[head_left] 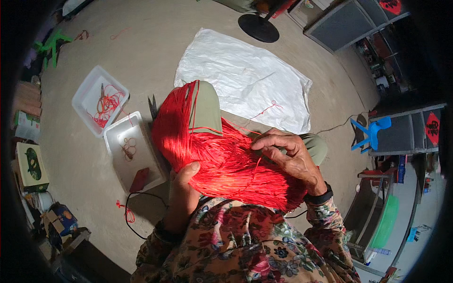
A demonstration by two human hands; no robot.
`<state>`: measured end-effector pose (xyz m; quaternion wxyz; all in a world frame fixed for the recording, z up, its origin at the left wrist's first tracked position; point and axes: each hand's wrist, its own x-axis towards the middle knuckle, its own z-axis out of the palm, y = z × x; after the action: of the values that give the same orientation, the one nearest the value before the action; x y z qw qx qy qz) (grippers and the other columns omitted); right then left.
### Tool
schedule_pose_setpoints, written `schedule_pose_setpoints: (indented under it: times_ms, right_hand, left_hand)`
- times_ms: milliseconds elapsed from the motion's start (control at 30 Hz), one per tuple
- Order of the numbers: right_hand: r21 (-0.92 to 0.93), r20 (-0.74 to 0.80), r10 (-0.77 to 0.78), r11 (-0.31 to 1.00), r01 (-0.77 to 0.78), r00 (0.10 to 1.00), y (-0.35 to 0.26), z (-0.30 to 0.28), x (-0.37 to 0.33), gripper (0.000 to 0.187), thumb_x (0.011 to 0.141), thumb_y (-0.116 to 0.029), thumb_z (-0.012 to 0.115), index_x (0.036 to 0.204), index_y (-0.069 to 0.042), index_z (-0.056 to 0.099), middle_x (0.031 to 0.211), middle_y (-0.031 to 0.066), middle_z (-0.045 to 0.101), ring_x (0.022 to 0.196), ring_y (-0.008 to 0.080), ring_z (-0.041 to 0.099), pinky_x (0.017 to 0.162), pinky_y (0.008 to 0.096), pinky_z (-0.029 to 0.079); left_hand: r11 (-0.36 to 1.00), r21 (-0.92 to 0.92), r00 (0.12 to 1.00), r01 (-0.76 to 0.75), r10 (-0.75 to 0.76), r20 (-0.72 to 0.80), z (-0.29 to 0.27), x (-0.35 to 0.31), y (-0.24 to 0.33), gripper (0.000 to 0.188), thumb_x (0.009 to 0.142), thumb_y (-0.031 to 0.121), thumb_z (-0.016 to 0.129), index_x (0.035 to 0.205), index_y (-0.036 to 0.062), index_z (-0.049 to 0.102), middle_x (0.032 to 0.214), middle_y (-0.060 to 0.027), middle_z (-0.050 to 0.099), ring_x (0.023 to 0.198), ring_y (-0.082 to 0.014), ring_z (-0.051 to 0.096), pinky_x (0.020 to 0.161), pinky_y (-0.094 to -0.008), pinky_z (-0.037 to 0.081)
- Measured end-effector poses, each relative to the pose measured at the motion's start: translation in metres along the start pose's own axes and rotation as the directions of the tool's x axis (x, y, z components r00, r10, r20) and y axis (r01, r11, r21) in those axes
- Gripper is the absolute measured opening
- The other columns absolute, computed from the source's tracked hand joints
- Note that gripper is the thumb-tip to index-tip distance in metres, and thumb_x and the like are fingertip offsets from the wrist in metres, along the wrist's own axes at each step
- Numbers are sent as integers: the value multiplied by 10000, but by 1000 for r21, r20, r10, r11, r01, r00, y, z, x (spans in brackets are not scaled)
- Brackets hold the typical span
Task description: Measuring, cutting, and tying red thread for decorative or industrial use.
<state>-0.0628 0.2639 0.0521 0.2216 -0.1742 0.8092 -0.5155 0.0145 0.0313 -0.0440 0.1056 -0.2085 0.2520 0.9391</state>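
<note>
A dull concrete floor [151,47] runs through the room, a crumpled white sheet [236,66] spread on its far side. Nearer, a thick hank of red cord [222,167] drapes across the seated person's [250,250] knees, its long axis slanting from far left to near right. A white box [135,162] sits just left of it. The left hand [185,188] grips the hank's near-left edge, thumb on top, fingers hidden. The right hand [295,155], closer to its right end, has thumb and forefinger bent together; I can't tell whether they pinch the loose strand [257,170] beside them.
</note>
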Motion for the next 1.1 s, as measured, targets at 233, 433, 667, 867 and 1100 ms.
schedule_pose_setpoints:
  times_ms: [233,433,667,867,1100]
  right_hand:
    - [-313,-303,-166,947,66,939,21,-34,-10,213,829,33,546,1008,-9,654,925,84,625,872,188,561,766,303,446]
    - [-219,-243,18,973,-73,970,9,-16,-12,177,907,-168,614,955,-10,679,769,75,610,700,134,537,623,289,438]
    - [-194,50,143,972,-131,988,34,25,-9,339,888,-339,666,841,-4,682,695,81,616,617,98,496,548,289,410]
    - [551,-96,226,823,-137,969,27,15,-12,123,918,-120,623,949,-4,648,880,47,659,785,106,604,732,252,495]
    - [828,-59,116,560,-17,992,-17,-13,-1,164,967,-169,534,975,-8,566,645,20,518,588,157,544,606,327,490]
  left_hand:
    - [998,17,998,-60,60,26,0,0,-5,421,847,132,509,1237,-24,496,1182,-159,569,1099,-262,569,967,-425,464]
    - [701,624,937,-346,228,264,-13,-8,2,350,932,158,415,1177,-65,527,1182,-176,579,1101,-258,565,998,-391,416]
    - [813,546,975,-201,112,192,-4,-4,3,471,914,288,422,1269,-21,433,1241,-183,524,1118,-279,543,1014,-434,391]
    - [972,235,993,20,-47,111,13,-9,13,578,823,323,489,1295,-3,416,1263,-167,507,1178,-282,512,1026,-444,396]
    - [1000,-16,994,-18,19,104,21,-6,11,714,709,201,626,1355,59,359,1235,-158,502,1163,-324,513,1028,-517,412]
